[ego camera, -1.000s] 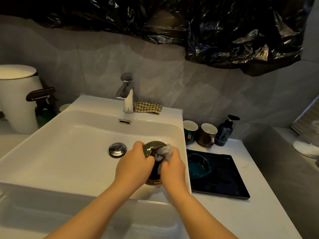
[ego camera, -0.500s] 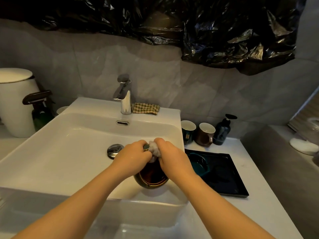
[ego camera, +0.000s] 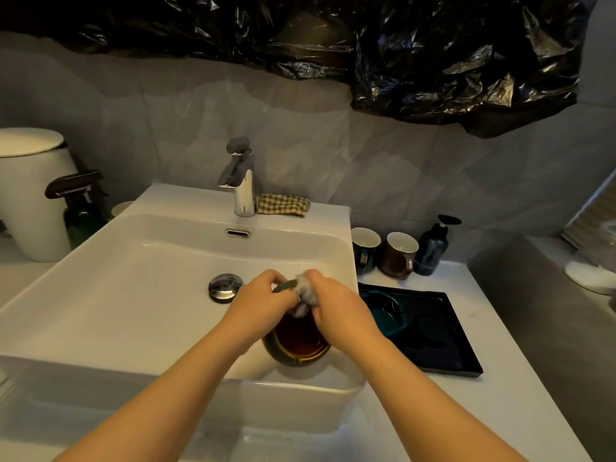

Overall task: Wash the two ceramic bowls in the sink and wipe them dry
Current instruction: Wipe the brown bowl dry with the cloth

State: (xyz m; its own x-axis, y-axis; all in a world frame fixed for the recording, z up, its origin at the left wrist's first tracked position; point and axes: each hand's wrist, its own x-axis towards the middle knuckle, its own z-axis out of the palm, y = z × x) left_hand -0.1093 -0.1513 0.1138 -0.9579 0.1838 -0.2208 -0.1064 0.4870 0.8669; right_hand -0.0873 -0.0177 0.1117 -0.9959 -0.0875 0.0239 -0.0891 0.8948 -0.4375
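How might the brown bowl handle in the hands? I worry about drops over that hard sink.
The brown bowl looks glazed, so probably slippery if wet. It seems rigid ceramic, likely chipping against the sink. The left hand grips only its rim, so it may twist.

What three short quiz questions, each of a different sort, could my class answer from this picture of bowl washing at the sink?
1. True or false: the faucet is running.
2. Which hand holds the grey scrubber: A left, B right?
3. Where does the teal bowl lie?

Key: 1 false, no water shows. 2 B, the right hand; the left hand holds the brown bowl over the sink. 3 On the black tray.
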